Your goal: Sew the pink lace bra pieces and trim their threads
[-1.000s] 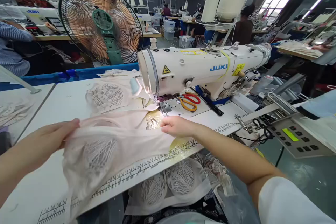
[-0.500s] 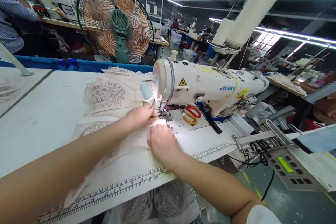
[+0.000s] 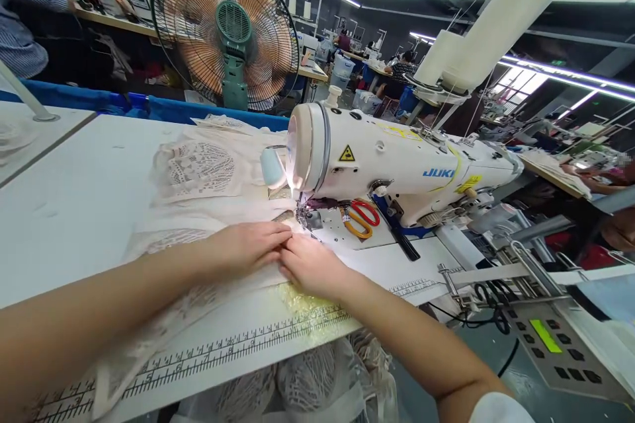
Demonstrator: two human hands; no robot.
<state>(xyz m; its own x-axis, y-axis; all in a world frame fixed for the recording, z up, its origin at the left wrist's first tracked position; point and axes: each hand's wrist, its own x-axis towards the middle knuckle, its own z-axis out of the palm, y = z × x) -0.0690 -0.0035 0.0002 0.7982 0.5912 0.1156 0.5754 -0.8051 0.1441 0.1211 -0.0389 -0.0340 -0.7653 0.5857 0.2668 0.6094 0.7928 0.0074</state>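
Observation:
Below the needle area of a white sewing machine (image 3: 377, 152), my left hand (image 3: 251, 246) and my right hand (image 3: 317, 266) meet fingertip to fingertip. Both have their fingers closed on the edge of a pale fabric piece with lace (image 3: 173, 238), which trails left and down over the table's front edge. The exact pinch is partly covered by the fingers. Another pale lace piece (image 3: 201, 168) lies flat behind my left hand. Scissors (image 3: 360, 219) with red and orange handles rest on the machine bed, right of the needle.
A ruler strip (image 3: 233, 347) runs along the table's front edge, beside a yellowish patch (image 3: 305, 301). Behind stands a large fan (image 3: 233, 26). Thread cones (image 3: 496, 33) rise above the machine; a control panel (image 3: 550, 340) is at right. Lace pieces (image 3: 312, 377) hang below the table.
My left hand has drawn back from the needle toward me and now touches my right hand. The right hand has moved slightly, uncovering the yellowish patch. The view has shifted a little.

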